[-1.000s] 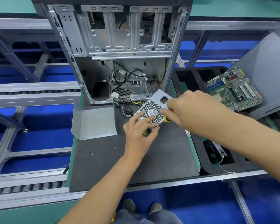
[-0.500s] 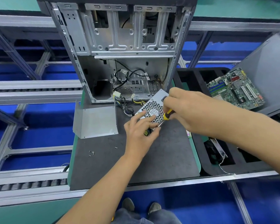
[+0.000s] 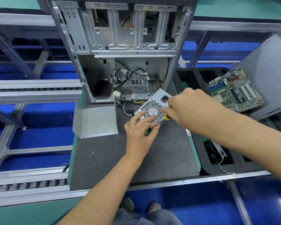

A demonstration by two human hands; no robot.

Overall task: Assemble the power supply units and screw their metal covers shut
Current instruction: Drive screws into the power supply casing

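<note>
- Since a second ago little has shifted: the right hand (image 3: 190, 108) has drawn slightly back along the power supply (image 3: 152, 105), and the left hand (image 3: 139, 129) stays pressed on the same spot.
- Behind the work, the open computer case (image 3: 120, 51) stands upright at the back of the grey mat (image 3: 152, 159); its loose cables trail down toward the power supply.
- Left of the hands, the bent metal cover (image 3: 96, 120) lies on the mat, well apart from the power supply, so I judge it is not yet fitted.
- At the mat's centre the power supply sits tilted, honeycomb grille up, just in front of the case.
- Fingers (image 3: 150, 118) of the left hand lie spread flat on the grille, steadying it; keep that pressure even so the box cannot rock.
- Curled round a yellow-handled screwdriver (image 3: 167, 117), the right hand works at the box's near edge; the tip is hidden, so hold the tool straight over the screw.
- Spare screws (image 3: 91, 153) lie loose on the mat to the left, easily within reach.
</note>
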